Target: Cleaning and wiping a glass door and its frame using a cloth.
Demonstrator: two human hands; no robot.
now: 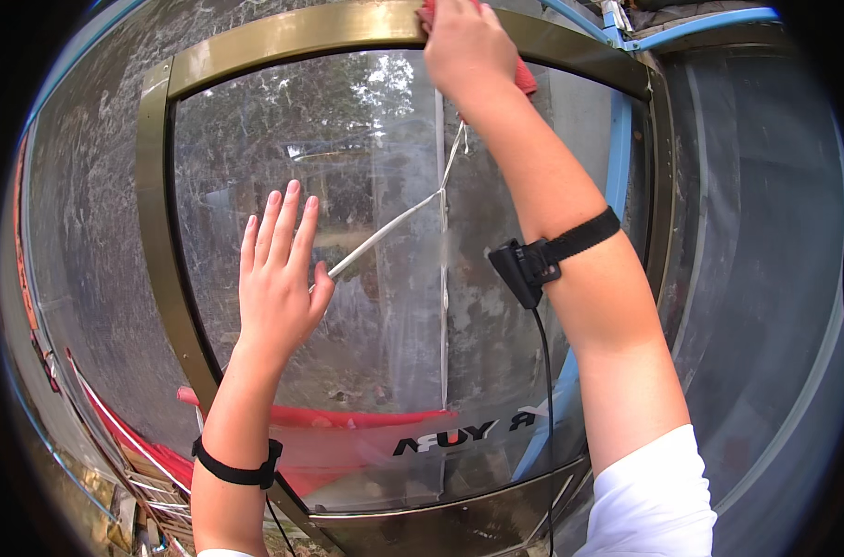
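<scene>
A glass pane (366, 327) set in a gold-toned metal frame (275, 43) stands before me. My right hand (472, 52) reaches up to the top rail, its fingers shut on a red cloth (525, 78). Part of the cloth is hidden behind that hand and wrist. My left hand (277, 282) is raised, palm towards the pane, fingers straight and slightly apart. It holds nothing; whether the palm touches the glass I cannot tell. A pale cord (387, 226) runs slantwise past the left thumb to a vertical pale strip (444, 313).
Cloudy plastic sheeting (756, 230) hangs on the right, with more sheeting (91, 230) on the left. A blue metal bar (703, 29) crosses the upper right. Red sheeting (352, 419) shows low down. Reversed lettering (446, 438) marks the lower glass. A black cable (548, 390) hangs from my right armband.
</scene>
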